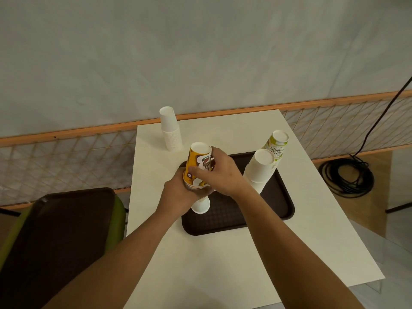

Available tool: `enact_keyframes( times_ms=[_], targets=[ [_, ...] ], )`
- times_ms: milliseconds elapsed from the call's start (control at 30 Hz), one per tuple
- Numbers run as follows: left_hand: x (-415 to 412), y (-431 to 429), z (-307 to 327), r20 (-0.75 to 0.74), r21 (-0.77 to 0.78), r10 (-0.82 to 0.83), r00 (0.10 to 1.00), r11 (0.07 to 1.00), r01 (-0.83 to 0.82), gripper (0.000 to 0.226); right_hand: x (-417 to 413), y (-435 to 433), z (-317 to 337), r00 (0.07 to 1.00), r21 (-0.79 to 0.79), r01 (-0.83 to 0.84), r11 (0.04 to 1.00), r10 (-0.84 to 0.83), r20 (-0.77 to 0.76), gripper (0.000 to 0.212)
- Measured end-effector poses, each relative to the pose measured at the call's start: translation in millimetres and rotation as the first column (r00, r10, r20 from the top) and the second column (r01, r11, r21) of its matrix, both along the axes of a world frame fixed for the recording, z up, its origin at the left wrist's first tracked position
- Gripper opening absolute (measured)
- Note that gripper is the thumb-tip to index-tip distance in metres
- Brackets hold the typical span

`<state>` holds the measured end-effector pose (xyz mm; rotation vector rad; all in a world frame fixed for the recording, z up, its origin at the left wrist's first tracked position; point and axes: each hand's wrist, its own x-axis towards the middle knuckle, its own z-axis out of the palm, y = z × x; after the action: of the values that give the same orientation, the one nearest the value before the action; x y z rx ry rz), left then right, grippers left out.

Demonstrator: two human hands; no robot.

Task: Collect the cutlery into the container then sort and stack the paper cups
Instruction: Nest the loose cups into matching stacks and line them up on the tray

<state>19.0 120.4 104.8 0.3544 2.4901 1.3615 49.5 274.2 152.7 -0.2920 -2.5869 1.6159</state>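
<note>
White tabletop point(223, 253) carries a dark brown plastic tray point(278, 197); above it, left hand point(176, 195) and right hand point(220, 175) each close their grip round an upturned yellow-and-brown paper cup stack point(196, 159), lower rims partly hidden.

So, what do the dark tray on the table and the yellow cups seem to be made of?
The tray: likely moulded plastic, dark brown and matte; its floor shows a fine embossed grid. The yellow cups: apparently paper, printed outside, white base, thin rims nested closely.

"hello summer" — upside down — green-printed cup point(275, 150)
</note>
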Motion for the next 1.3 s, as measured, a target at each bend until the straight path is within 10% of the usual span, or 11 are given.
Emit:
enact_keyframes(
  times_ms=[667,833,1033,1300],
  targets=[
    [7.7,-12.2,4.6,-0.059,-0.050,-0.009,0.998,0.999,0.006,0.069,3.8,-1.2,14.5,0.982,0.012,0.182,0.983,-0.181,-0.052,0.052],
    [8.6,-14.2,0.7,-0.074,-0.055,0.005,0.997,0.998,-0.009,0.078,3.4,2.5,30.0,0.945,-0.109,0.301,0.947,-0.312,-0.102,0.023],
    [7.3,-17.9,-3.7,-0.019,-0.012,0.087,0.996,0.996,-0.087,0.071,1.1,11.1,30.4,0.776,-0.379,0.528,0.760,-0.613,-0.150,0.046],
    [5.5,-18.2,-3.2,0.049,0.047,0.159,0.986,0.986,-0.161,0.074,-36.6,23.2,-26.6,0.823,0.071,0.556,0.828,-0.536,-0.189,0.059]
  ],
)
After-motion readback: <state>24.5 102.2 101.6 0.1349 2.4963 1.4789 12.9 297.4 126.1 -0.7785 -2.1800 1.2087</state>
